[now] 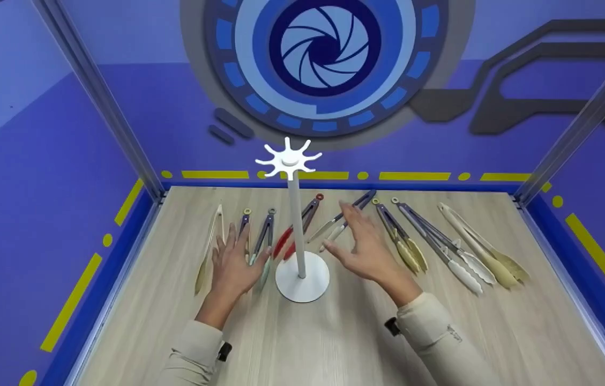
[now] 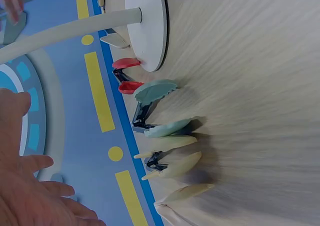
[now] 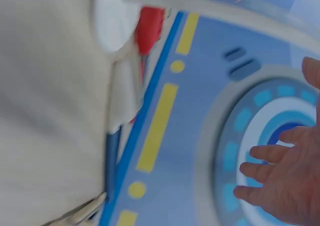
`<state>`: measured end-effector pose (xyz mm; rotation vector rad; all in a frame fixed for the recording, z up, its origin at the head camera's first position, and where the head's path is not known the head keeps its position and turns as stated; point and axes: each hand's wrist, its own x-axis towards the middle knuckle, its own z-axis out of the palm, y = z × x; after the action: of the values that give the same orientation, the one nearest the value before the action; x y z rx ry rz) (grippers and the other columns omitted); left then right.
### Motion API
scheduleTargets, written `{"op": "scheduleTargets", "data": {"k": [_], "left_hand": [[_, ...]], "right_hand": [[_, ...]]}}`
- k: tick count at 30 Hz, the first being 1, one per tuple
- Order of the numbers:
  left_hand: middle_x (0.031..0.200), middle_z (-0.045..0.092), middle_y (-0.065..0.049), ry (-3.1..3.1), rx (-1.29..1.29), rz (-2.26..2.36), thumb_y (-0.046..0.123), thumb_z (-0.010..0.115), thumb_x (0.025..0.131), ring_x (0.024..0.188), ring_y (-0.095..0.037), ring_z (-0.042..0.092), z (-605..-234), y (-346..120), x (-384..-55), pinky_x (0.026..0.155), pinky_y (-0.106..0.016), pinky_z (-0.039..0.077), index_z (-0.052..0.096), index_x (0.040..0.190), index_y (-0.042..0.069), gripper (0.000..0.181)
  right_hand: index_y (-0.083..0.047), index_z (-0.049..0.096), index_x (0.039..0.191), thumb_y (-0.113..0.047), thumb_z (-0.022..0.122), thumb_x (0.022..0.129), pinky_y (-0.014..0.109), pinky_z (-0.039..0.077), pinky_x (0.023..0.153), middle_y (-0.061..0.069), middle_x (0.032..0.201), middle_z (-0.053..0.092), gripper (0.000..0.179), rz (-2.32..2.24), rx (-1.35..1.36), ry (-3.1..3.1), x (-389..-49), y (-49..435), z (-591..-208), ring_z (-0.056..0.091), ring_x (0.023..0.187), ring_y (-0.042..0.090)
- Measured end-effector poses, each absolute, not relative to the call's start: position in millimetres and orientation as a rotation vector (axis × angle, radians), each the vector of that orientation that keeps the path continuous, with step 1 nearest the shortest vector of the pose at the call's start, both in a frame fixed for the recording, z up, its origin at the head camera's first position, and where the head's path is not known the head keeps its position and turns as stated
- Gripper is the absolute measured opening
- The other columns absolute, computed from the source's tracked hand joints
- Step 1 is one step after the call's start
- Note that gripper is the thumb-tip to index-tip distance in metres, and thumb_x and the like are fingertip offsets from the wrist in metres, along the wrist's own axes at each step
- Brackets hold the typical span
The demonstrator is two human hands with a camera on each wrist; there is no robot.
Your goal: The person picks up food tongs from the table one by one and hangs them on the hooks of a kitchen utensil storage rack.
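Observation:
Both bare hands hover over a row of tongs, fingers spread and holding nothing. My left hand [image 1: 235,265] is left of the white stand [image 1: 302,284], overlapping the mint-tipped tongs [image 1: 266,236] and a dark-handled pair with cream tips [image 2: 182,163] in the head view. My right hand [image 1: 364,246] is right of the stand, nearest the blue-handled tongs with pale tips [image 1: 365,199]. Red tongs [image 1: 310,212] lie behind the stand's pole. A ring of curved white hooks [image 1: 289,159] tops the stand, with nothing hanging on it.
Beige tongs [image 1: 220,217] lie at the far left. On the right are yellow-tipped tongs [image 1: 409,252], grey-handled tongs with white tips [image 1: 441,244] and cream tongs [image 1: 476,244]. Blue printed panels [image 1: 141,118] wall the wooden table [image 1: 334,343] at the back and sides.

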<state>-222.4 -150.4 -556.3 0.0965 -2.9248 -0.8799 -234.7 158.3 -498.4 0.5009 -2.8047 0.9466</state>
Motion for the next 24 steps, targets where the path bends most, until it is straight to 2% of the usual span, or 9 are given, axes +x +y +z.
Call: {"op": "scheduleTargets", "data": {"k": [4, 7, 11, 14, 18, 20, 21, 22, 24], "left_hand": [[0.181, 0.014, -0.015, -2.923, 0.090, -0.907, 0.064, 0.062, 0.100, 0.165, -0.055, 0.005, -558.5, -152.0, -222.4, 0.132, -0.072, 0.011, 0.029, 0.170, 0.023, 0.088], [0.181, 0.014, -0.016, -2.927, 0.077, -0.909, 0.064, 0.063, 0.099, 0.165, -0.056, 0.006, -559.2, -152.8, -222.7, 0.131, -0.072, 0.011, 0.031, 0.170, 0.022, 0.088], [0.180, 0.015, -0.019, -2.935, 0.065, -0.879, 0.064, 0.062, 0.100, 0.164, -0.057, 0.008, -558.9, -152.9, -222.5, 0.130, -0.073, 0.012, 0.032, 0.169, 0.020, 0.088], [0.180, 0.014, -0.020, -2.939, 0.061, -0.886, 0.063, 0.062, 0.100, 0.164, -0.058, 0.008, -558.9, -151.4, -222.0, 0.130, -0.074, 0.011, 0.033, 0.169, 0.019, 0.088], [0.180, 0.014, -0.020, -2.939, 0.055, -0.914, 0.061, 0.064, 0.101, 0.164, -0.057, 0.006, -560.0, -149.4, -221.0, 0.130, -0.074, 0.010, 0.032, 0.169, 0.017, 0.087], [0.180, 0.014, -0.020, -2.936, 0.058, -0.911, 0.059, 0.064, 0.101, 0.164, -0.057, 0.006, -560.5, -149.2, -220.6, 0.130, -0.074, 0.010, 0.032, 0.169, 0.017, 0.086], [0.180, 0.014, -0.020, -2.933, 0.061, -0.908, 0.058, 0.064, 0.101, 0.164, -0.057, 0.007, -560.7, -149.3, -220.5, 0.130, -0.074, 0.010, 0.032, 0.169, 0.018, 0.086], [0.180, 0.014, -0.019, -2.932, 0.063, -0.905, 0.058, 0.064, 0.101, 0.164, -0.057, 0.007, -560.9, -149.3, -220.4, 0.131, -0.073, 0.011, 0.031, 0.170, 0.018, 0.086], [0.180, 0.015, -0.019, -2.928, 0.063, -0.896, 0.057, 0.065, 0.101, 0.164, -0.058, 0.007, -561.9, -149.3, -220.2, 0.130, -0.073, 0.012, 0.031, 0.170, 0.018, 0.086]], "right_hand": [[-0.026, 0.024, 0.172, -0.058, 0.073, 0.094, 0.069, 0.025, 0.129, 0.006, 0.176, 0.034, 0.097, 1.224, 0.567, -2.730, -234.2, 130.6, -481.3, 0.032, 0.164, 0.038], [-0.034, 0.024, 0.171, -0.055, 0.078, 0.093, 0.068, 0.032, 0.127, 0.003, 0.174, 0.039, 0.097, 1.473, 0.632, -2.634, -235.2, 107.3, -470.7, 0.039, 0.160, 0.034], [-0.032, 0.029, 0.169, -0.047, 0.079, 0.095, 0.066, 0.041, 0.121, 0.003, 0.164, 0.051, 0.090, 1.691, 0.736, -2.469, -238.9, 78.0, -463.8, 0.051, 0.151, 0.030], [-0.023, 0.040, 0.162, -0.035, 0.077, 0.099, 0.062, 0.045, 0.119, 0.006, 0.153, 0.062, 0.074, 1.797, 0.752, -2.328, -244.6, 60.8, -463.3, 0.058, 0.143, 0.027], [-0.008, 0.062, 0.137, -0.019, 0.071, 0.102, 0.046, 0.057, 0.110, 0.012, 0.123, 0.074, 0.037, 1.980, 0.689, -2.113, -254.3, 44.8, -462.7, 0.072, 0.118, 0.022], [-0.003, 0.068, 0.115, -0.015, 0.065, 0.106, 0.034, 0.062, 0.092, 0.012, 0.101, 0.073, 0.016, 2.040, 0.666, -2.031, -259.8, 39.1, -463.1, 0.073, 0.094, 0.017], [-0.003, 0.067, 0.104, -0.016, 0.062, 0.108, 0.028, 0.061, 0.081, 0.010, 0.090, 0.070, 0.015, 2.041, 0.655, -2.017, -262.1, 36.8, -463.8, 0.070, 0.082, 0.014], [-0.003, 0.064, 0.093, -0.016, 0.060, 0.109, 0.023, 0.056, 0.071, 0.007, 0.080, 0.065, 0.021, 2.029, 0.641, -2.014, -264.4, 34.6, -465.1, 0.064, 0.072, 0.011], [-0.009, 0.055, 0.079, -0.019, 0.056, 0.111, 0.021, 0.041, 0.055, 0.000, 0.066, 0.052, 0.034, 1.985, 0.611, -2.032, -267.9, 31.2, -468.2, 0.048, 0.059, 0.008]]}}
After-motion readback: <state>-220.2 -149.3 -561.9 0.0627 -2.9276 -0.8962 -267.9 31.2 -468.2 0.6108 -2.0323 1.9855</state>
